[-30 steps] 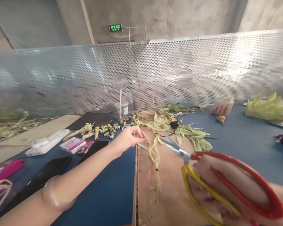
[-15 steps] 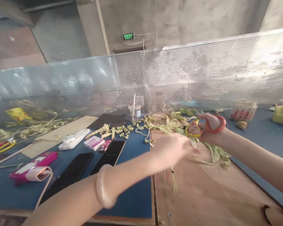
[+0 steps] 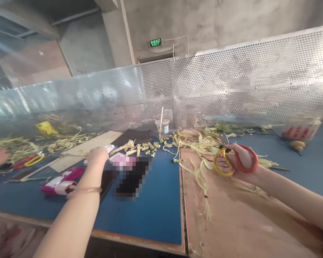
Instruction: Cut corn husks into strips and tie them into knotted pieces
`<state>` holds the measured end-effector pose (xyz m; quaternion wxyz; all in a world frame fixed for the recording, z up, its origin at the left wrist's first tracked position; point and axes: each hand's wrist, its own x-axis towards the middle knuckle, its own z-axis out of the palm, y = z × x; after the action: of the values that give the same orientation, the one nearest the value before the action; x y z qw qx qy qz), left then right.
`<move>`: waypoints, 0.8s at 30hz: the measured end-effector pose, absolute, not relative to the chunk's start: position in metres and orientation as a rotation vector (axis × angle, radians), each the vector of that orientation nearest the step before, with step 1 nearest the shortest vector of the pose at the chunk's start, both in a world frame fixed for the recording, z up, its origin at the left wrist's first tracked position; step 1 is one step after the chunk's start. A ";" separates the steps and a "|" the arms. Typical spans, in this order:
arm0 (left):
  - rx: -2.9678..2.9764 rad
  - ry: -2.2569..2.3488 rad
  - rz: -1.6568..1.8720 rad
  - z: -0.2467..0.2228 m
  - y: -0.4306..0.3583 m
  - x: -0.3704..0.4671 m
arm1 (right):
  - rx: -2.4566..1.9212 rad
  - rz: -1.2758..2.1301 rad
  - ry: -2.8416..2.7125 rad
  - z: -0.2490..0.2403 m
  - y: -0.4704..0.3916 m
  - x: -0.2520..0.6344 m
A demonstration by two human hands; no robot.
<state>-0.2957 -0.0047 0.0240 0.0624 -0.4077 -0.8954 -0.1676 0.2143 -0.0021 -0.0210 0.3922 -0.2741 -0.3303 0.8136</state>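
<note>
Left hand (image 3: 97,154) has moved from tied leaf strips (image 3: 201,179) to white device (image 3: 110,147); fingers hidden, cannot tell if pinching. Strips lie unheld on brown board (image 3: 244,215); work seems paused. Right hand (image 3: 234,162) grips red-yellow scissors (image 3: 254,164). Strips pale green, limp, bound with dark tie (image 3: 206,196).

A hand could slide towards twelve o'clock over the blue tabletop (image 3: 158,204) until the plant pieces (image 3: 152,147), cup (image 3: 165,128) and perforated screen (image 3: 140,86) bar the way. At one o'clock, the scissors (image 3: 254,165) obstruct.
</note>
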 end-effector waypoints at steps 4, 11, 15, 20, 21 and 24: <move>-1.042 -2.756 -0.348 0.018 -0.009 -0.292 | -0.704 2.064 -0.834 -0.031 -0.003 0.214; -1.143 -2.507 -0.551 0.027 -0.005 -0.276 | -0.706 2.026 -0.845 -0.032 -0.006 0.213; -1.316 -2.607 -0.426 0.012 0.011 -0.279 | -0.734 1.999 -0.825 -0.025 -0.013 0.209; -1.367 -2.559 -0.503 0.000 0.031 -0.291 | -0.708 1.977 -0.844 -0.026 -0.014 0.208; -1.356 -2.496 -0.546 0.003 0.033 -0.290 | -0.700 1.976 -0.843 -0.028 -0.012 0.209; -1.449 -2.125 -0.738 0.027 0.034 -0.273 | -0.708 1.970 -0.851 -0.035 -0.005 0.210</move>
<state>-0.2725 0.0341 0.0266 0.2311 -0.5268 -0.7727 -0.2683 0.2100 -0.0053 -0.0349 0.4266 -0.2835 -0.3406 0.7885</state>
